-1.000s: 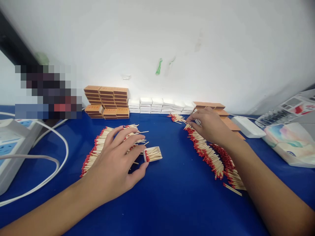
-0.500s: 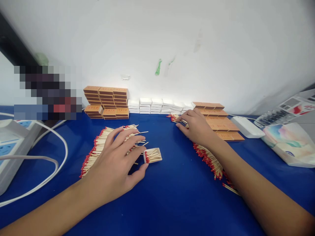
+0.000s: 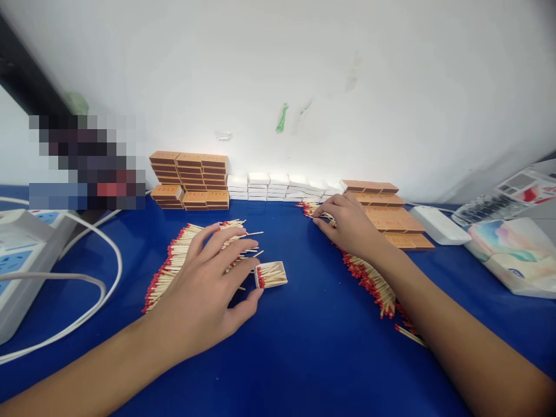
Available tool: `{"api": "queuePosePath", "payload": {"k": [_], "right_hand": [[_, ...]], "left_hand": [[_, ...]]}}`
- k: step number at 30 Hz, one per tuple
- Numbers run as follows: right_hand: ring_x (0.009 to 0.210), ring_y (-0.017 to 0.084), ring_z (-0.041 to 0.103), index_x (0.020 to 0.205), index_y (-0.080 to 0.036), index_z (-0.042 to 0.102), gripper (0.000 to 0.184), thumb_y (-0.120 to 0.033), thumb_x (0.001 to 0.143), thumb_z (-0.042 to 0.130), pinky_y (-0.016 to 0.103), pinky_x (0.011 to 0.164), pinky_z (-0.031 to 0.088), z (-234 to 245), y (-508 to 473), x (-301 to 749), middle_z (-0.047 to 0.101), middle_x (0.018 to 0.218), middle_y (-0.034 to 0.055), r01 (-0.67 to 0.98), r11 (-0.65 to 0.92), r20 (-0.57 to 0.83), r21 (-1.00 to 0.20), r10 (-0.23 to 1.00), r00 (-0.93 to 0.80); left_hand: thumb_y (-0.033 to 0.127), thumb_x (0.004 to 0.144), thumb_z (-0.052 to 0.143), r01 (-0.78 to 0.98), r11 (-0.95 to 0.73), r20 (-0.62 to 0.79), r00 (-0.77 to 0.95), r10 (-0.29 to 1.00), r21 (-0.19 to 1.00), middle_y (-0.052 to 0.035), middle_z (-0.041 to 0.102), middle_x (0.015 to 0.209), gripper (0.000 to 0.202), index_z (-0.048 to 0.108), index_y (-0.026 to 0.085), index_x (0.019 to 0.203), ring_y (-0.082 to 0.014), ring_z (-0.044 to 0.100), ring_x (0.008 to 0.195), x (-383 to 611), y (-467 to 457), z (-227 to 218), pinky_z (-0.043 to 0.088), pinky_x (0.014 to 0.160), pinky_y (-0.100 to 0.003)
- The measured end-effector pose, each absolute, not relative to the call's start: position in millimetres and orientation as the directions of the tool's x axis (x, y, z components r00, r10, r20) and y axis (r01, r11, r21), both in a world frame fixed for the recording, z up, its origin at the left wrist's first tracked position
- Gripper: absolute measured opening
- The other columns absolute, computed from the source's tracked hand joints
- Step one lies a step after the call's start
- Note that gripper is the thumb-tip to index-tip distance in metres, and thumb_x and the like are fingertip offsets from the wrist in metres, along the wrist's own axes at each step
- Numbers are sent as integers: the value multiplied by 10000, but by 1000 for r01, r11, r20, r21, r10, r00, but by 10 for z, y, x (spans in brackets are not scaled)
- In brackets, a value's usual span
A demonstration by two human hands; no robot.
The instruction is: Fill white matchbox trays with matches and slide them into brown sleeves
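A small white matchbox tray point(image 3: 271, 274), part filled with red-tipped matches, lies open on the blue table. The thumb and index finger of my left hand point(image 3: 208, 278) are at the two corners of its left end, holding it; the other fingers spread above a wide pile of matches point(image 3: 174, 260). My right hand point(image 3: 347, 226) reaches to the far end of another row of matches point(image 3: 369, 284). Its thumb and index finger close around some matches point(image 3: 309, 207) there; how many is hidden by the fingers.
Orange matchboxes point(image 3: 189, 168) are stacked at the back left, more orange matchboxes point(image 3: 391, 217) at the right. White trays point(image 3: 269, 186) line the wall between them. A power strip point(image 3: 26, 260) with white cables is at left; a white adapter point(image 3: 441, 225) and tissue pack point(image 3: 512, 255) at right.
Both hands keep nearly the same places. The whole view has shifted very slightly; the tray and the piles look unchanged.
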State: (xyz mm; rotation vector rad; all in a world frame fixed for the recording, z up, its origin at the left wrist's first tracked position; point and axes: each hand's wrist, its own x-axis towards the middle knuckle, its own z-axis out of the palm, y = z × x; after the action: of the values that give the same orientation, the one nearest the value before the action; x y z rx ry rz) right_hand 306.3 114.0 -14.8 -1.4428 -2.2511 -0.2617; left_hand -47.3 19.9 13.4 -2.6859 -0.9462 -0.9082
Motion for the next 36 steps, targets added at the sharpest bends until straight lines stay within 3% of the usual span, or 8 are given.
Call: {"api": "queuePosePath", "payload": {"k": [11,23,36], "right_hand": [[1099,383,604,1091,-213,773,181,-325,1014,653,575,1015,507,-165,1164,3083,731,1079,165,910,410,485,-58,809,-333],[1035,354,587,943,-239,740,139,-284,1010,626,555,991,498,-142,1163,3083,717,1035,149,894,440,468,-83,809,-355],[1070,354,588,946,-245,712,114,-305,1022,653,563,1016,496,-124,1086,2934,716,1065,137,870,481,478,-103,791,-381]], "left_hand": [[296,1032,681,603,-795,600,616,511,59,-102,801,1318,157,769,210,1130,-369,662,1404,-466,204,138,439,1249,-644],[300,1033,686,604,-794,598,614,515,63,-96,801,1320,166,767,226,1157,-358,663,1402,-470,205,133,439,1251,-628],[294,1039,681,602,-796,584,626,517,61,-106,790,1332,175,763,202,1163,-366,643,1419,-478,210,119,410,1263,-631]]}}
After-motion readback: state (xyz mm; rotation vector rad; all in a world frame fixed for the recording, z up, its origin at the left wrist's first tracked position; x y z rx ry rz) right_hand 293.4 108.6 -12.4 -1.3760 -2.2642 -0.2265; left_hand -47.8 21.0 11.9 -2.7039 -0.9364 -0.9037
